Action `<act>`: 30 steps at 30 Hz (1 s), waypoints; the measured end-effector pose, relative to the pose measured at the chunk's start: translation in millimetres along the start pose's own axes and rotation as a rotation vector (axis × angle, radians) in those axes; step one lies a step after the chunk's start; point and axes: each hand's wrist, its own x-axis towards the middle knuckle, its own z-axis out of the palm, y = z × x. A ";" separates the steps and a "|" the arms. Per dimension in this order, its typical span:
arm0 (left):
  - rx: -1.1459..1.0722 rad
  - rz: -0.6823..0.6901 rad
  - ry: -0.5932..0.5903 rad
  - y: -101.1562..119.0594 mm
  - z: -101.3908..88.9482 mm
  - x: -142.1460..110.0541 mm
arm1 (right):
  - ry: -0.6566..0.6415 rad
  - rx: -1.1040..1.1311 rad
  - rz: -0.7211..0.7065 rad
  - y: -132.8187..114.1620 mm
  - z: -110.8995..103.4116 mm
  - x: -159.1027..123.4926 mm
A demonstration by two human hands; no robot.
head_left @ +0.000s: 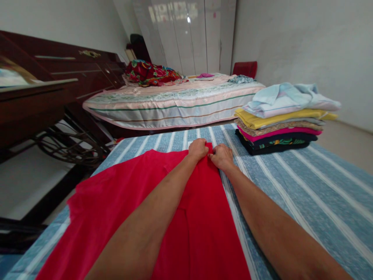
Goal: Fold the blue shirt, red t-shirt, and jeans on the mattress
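- Red garment [204, 217] risked skewing, I judged, if my pull was uneven.
- Fingers of my left hand [198, 148] and right hand [223, 156] pinched its far edge.

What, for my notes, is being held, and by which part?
The left hand and right hand pinch the red cloth garment by its far edge, near the right corner.

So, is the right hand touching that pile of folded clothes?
Apart. The head view shows the right hand to the left of the pile of folded clothes, with a strip of the striped cloth visible between them.
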 end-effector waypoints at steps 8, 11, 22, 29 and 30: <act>-0.172 -0.148 -0.166 1.5 -15.9 25.7 | 0.001 0.039 0.020 -1.9 -3.1 -0.4; -0.290 -0.179 -0.224 2.1 -18.4 26.7 | 0.005 0.045 0.024 -2.3 -3.2 -0.6; -0.697 -0.266 -0.374 -0.8 -25.0 23.1 | 0.016 0.064 0.016 -2.0 -3.5 0.5; -0.755 -0.388 -0.319 -4.2 -16.7 28.1 | 0.009 0.102 0.012 -3.8 -5.8 -0.3; -0.768 -0.401 -0.317 -4.1 -16.0 28.3 | 0.009 0.102 0.014 -3.8 -5.8 -0.3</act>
